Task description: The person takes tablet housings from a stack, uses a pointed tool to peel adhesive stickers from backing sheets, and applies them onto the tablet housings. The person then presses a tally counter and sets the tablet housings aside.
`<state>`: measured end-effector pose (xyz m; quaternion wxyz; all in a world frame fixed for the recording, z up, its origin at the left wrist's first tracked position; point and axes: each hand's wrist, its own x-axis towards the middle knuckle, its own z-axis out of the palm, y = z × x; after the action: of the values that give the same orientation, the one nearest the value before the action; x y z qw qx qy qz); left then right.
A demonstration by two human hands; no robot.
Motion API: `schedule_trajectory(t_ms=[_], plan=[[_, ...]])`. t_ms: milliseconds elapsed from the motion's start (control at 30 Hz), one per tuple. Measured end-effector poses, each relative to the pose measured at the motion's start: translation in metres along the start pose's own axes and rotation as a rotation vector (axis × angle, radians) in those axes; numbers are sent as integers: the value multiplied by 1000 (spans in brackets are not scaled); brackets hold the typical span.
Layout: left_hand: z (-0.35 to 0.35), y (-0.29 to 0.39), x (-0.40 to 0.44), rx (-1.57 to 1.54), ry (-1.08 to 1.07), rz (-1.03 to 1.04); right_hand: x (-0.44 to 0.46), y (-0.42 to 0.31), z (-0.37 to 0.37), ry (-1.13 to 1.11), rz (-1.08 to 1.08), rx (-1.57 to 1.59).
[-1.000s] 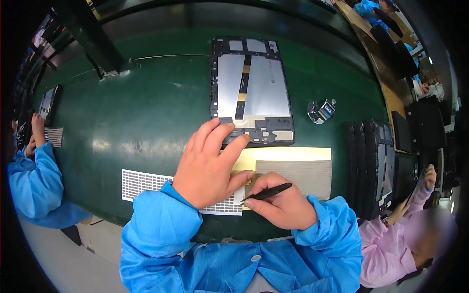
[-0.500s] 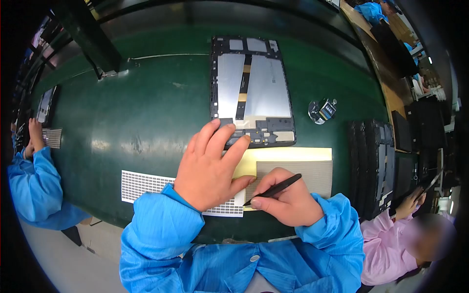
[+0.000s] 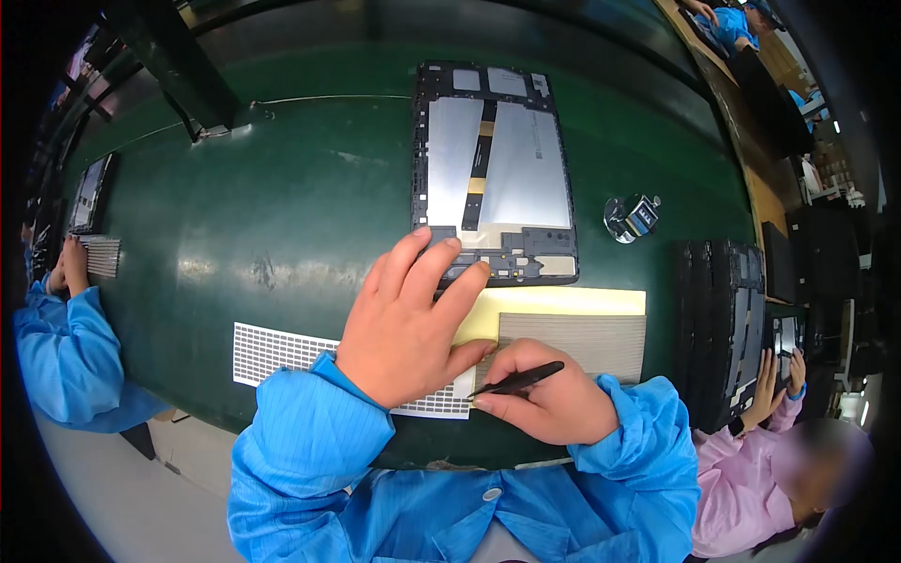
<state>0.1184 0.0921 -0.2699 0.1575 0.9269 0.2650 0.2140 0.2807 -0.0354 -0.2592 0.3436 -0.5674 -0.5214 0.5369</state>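
My left hand (image 3: 399, 328) is open, its fingers spread over the lower edge of a tablet housing (image 3: 526, 169) whose back is off, showing silver plates and a dark ribbon cable. Its thumb reaches down to the paper sheets. Under that hand lies a white sheet of small dark stickers (image 3: 282, 353). My right hand (image 3: 554, 403) is closed around black tweezers (image 3: 522, 378), whose tip is at the right end of the sticker sheet. Beside it are a yellow sheet (image 3: 582, 299) and a grey striped sheet (image 3: 601, 342) on top of it.
A small metal tally counter (image 3: 633, 218) stands right of the tablet. Dark tablet housings (image 3: 704, 328) are stacked upright at the right. A co-worker in blue (image 3: 70, 347) sits at the left, another person in pink (image 3: 741, 488) at the right. A dark post (image 3: 169, 66) rises at back left.
The tweezers have turned a little in my right hand, their tip staying by the sheet's right end. My left hand keeps its place on the tablet. The view has shifted slightly.
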Motion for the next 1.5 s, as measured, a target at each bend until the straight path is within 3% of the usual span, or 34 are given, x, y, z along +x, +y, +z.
schedule_trajectory(t_ms=[233,433,600,867,900,1033,1500], plan=[[1,1,0,23,-3,-4,1,2,0,13,-116,-11],[1,1,0,15,11,-4,1,-2,-4,41,60,369],[0,-1,-1,-13,5,19,5,-7,-8,73,80,457],[-5,-1,3,-30,-15,40,27,-21,-53,400,-279,106],[-4,0,3,-36,-13,43,33,-18,-60,398,-361,-123],[-2,-1,2,-14,1,89,47,-13,-60,354,-320,-9],[-5,6,9,103,27,148,51,-7,-60,321,-363,-62]])
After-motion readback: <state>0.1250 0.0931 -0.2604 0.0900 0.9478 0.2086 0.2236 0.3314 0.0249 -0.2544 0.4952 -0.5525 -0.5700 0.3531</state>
